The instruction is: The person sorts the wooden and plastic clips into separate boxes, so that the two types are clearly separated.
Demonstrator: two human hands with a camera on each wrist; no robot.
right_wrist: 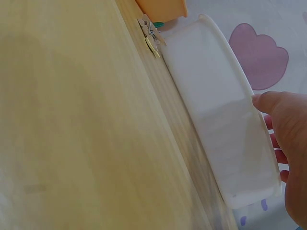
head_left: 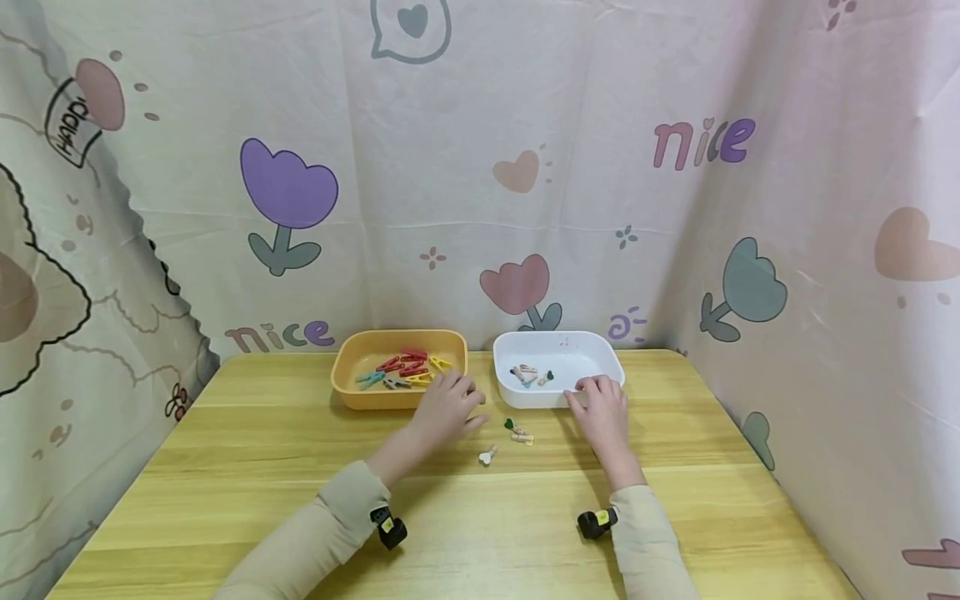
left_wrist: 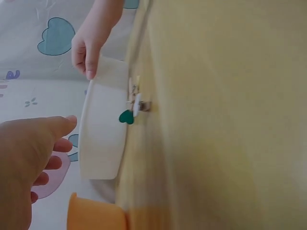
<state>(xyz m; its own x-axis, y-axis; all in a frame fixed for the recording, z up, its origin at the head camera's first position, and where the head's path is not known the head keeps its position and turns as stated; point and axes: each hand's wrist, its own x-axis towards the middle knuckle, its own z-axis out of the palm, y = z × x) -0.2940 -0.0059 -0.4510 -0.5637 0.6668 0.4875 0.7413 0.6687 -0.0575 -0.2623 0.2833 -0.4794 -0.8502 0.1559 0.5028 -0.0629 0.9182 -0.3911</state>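
Observation:
Over the table, my left hand (head_left: 447, 408) is beside the front right corner of the yellow-orange box (head_left: 378, 402), its fingers spread and nothing held. My right hand (head_left: 602, 410) grips the front rim of the white box (right_wrist: 218, 100), thumb outside and fingers over the edge. Several small wooden clothespins (head_left: 527, 373) lie inside that box. In front of it on the table are a clothespin with a green heart (left_wrist: 126, 117), one with a yellow piece (head_left: 522, 438) and one with a white heart (head_left: 486, 457).
Several red, yellow, blue and grey plastic clothespins (head_left: 412, 368) lie in the yellow-orange box. Both boxes stand at the back of the wooden table (head_left: 480, 533), close to a printed curtain (head_left: 420, 167). Another curtain hangs along each side.

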